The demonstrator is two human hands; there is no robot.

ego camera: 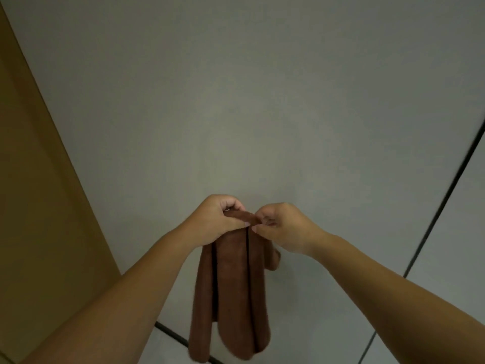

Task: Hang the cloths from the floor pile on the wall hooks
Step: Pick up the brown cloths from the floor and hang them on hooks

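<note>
A brown cloth (231, 290) hangs in long folds in front of a grey wall (236, 101). My left hand (217, 222) grips its top edge from the left, fingers curled round the fabric. From the right, my right hand (280, 227) pinches the same top edge, so the two hands almost meet. No hook shows; the hands and the cloth's top cover that spot on the wall. The floor pile is out of view.
A tan panel or door (34, 179) runs down the left side. Dark seam lines (441, 206) cross the grey wall at the right and along the bottom.
</note>
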